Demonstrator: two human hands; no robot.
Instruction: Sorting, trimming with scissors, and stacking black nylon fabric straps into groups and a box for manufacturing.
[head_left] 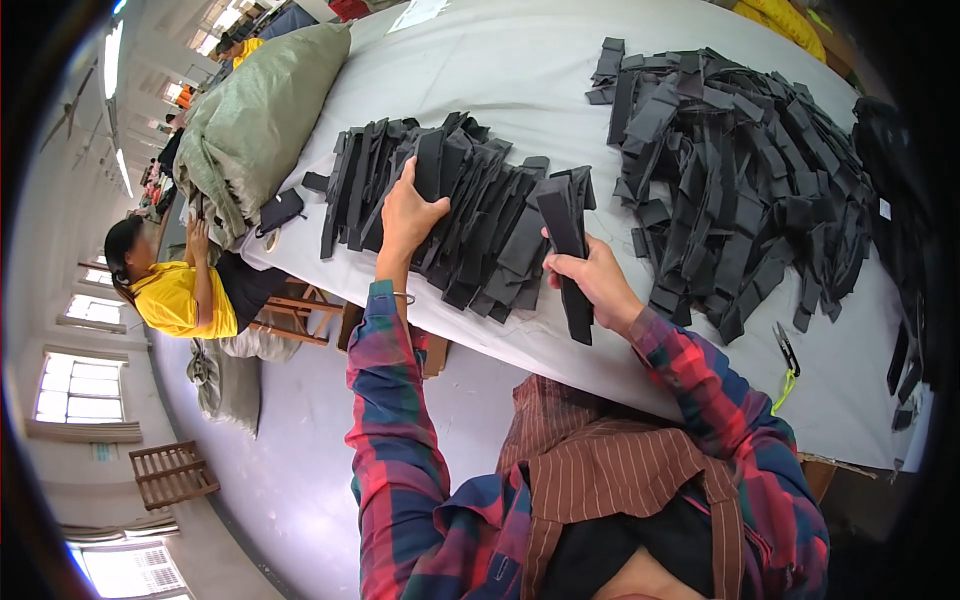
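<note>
As the strips lie now, the row (480, 225) of dark strips sits on the desk (530, 95) directly ahead of me, between a full sack (265, 105) at far left and a loose heap (730, 190) at right. Right hand (597, 275): clamped on a few strips (563, 220) at the row's right end, their long axis running away from me, far end tipped left. Row strips mostly lean the other way, far ends rightward. Left hand (412, 215): on the row's left half, thumb and forefinger apart; whether they pinch a strip, I cannot tell. Right hand is nearer the heap. Room: pale cloth beyond the row and between row and heap; near edge close below.
</note>
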